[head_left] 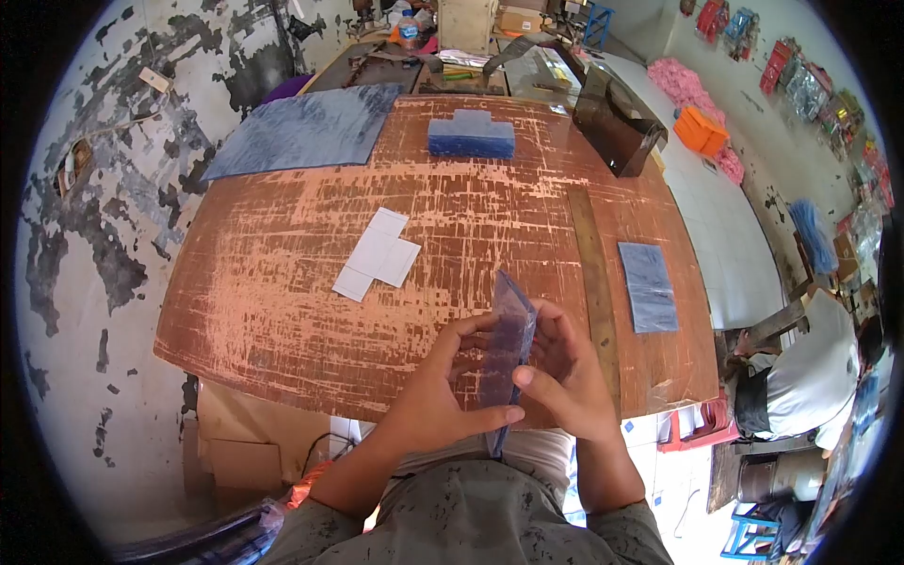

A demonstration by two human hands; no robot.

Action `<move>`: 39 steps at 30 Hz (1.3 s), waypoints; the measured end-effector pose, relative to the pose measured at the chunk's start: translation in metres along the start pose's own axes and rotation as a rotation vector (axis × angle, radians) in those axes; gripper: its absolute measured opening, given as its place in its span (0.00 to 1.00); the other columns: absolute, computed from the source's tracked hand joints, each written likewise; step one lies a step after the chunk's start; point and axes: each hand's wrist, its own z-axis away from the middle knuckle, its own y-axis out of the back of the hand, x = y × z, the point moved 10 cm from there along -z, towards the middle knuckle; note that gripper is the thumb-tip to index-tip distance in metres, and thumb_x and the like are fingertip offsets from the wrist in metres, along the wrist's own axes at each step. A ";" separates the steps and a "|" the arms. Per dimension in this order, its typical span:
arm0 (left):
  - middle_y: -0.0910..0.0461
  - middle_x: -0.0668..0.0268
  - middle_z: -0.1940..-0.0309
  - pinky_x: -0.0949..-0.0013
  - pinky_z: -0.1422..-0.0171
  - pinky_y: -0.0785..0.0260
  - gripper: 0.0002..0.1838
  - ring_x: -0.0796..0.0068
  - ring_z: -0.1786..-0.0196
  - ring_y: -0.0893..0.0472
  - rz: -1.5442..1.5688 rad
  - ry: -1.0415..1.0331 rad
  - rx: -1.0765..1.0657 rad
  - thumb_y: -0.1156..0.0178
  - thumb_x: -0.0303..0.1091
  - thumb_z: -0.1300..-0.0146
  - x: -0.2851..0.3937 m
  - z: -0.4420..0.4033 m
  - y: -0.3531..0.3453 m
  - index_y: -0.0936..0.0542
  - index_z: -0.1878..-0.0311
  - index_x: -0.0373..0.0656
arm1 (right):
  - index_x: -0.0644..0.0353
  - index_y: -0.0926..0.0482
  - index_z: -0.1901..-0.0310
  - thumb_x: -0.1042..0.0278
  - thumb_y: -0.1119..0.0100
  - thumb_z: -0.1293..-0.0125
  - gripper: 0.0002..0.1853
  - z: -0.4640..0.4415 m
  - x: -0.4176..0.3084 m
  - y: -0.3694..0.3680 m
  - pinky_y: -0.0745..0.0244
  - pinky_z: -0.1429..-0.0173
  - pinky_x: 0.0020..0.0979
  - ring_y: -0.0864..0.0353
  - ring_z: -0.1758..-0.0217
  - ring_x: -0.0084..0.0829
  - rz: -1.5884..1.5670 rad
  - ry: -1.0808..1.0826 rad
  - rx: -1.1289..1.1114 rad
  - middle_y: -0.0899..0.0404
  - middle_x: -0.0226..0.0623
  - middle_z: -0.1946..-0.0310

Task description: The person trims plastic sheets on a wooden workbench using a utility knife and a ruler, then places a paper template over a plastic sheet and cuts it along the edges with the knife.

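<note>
Between my hands, a small stack of clear bluish plastic sheets [506, 353] stands on edge above the near side of the table. My left hand [452, 381] grips it from the left, thumb near its lower edge and fingers behind. On the right side, my right hand [568, 377] curls around the same sheets with its thumb against their edge. A white cut-out template [377, 254] with ruled lines lies flat ahead of my left hand. To the right of my right hand rests a small stack of blue plastic sheets [648, 287].
The scratched brown table [254, 273] bears a metal ruler [593, 282], a large blue sheet [306, 130] and a stack of blue cut pieces [471, 137]. A dark transparent box [617, 118] stands back right. A seated person [800, 367] is at the right.
</note>
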 end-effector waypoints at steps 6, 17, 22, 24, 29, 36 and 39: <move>0.28 0.51 0.26 0.48 0.18 0.30 0.55 0.56 0.22 0.25 -0.016 -0.035 -0.053 0.14 0.40 0.41 0.001 0.000 -0.004 0.39 0.17 0.41 | 0.63 0.36 0.23 0.71 0.20 0.32 0.42 -0.002 0.000 0.004 0.34 0.14 0.47 0.26 0.21 0.40 -0.004 0.007 -0.019 0.28 0.46 0.26; 0.25 0.52 0.28 0.50 0.20 0.26 0.48 0.57 0.24 0.22 0.061 0.011 0.021 0.17 0.41 0.36 -0.004 -0.006 0.001 0.35 0.20 0.40 | 0.59 0.36 0.22 0.74 0.20 0.32 0.42 -0.003 0.006 0.002 0.34 0.13 0.48 0.31 0.17 0.40 -0.031 -0.058 -0.036 0.29 0.44 0.25; 0.28 0.55 0.28 0.51 0.18 0.29 0.47 0.59 0.23 0.25 0.106 0.032 -0.022 0.20 0.30 0.36 0.000 -0.007 -0.003 0.37 0.19 0.39 | 0.59 0.35 0.23 0.74 0.20 0.33 0.42 -0.003 0.007 0.004 0.32 0.15 0.49 0.31 0.17 0.40 -0.029 -0.071 -0.027 0.28 0.43 0.25; 0.27 0.56 0.28 0.51 0.18 0.29 0.46 0.59 0.23 0.25 0.087 0.029 -0.022 0.20 0.30 0.36 -0.001 -0.007 -0.001 0.36 0.20 0.39 | 0.59 0.35 0.23 0.73 0.20 0.33 0.42 -0.003 0.007 0.004 0.31 0.15 0.49 0.30 0.17 0.40 -0.011 -0.073 -0.030 0.28 0.43 0.25; 0.26 0.56 0.29 0.51 0.18 0.28 0.45 0.59 0.24 0.24 0.066 0.032 -0.008 0.20 0.30 0.36 -0.005 -0.006 0.001 0.35 0.20 0.38 | 0.59 0.35 0.23 0.73 0.19 0.33 0.41 -0.003 0.005 0.003 0.31 0.16 0.48 0.29 0.18 0.39 0.014 -0.077 -0.022 0.27 0.42 0.26; 0.25 0.51 0.27 0.51 0.23 0.23 0.46 0.58 0.27 0.19 0.026 -0.022 0.023 0.18 0.42 0.36 -0.005 -0.005 0.004 0.33 0.20 0.38 | 0.61 0.35 0.23 0.72 0.20 0.33 0.41 -0.003 0.005 0.002 0.30 0.16 0.48 0.28 0.19 0.39 0.036 -0.083 -0.017 0.27 0.43 0.26; 0.24 0.51 0.27 0.51 0.24 0.23 0.46 0.58 0.28 0.18 0.036 -0.020 0.025 0.18 0.41 0.35 -0.006 -0.005 0.005 0.33 0.20 0.38 | 0.61 0.35 0.23 0.72 0.20 0.33 0.41 -0.004 0.004 0.001 0.29 0.17 0.47 0.29 0.18 0.40 0.052 -0.065 -0.023 0.27 0.44 0.26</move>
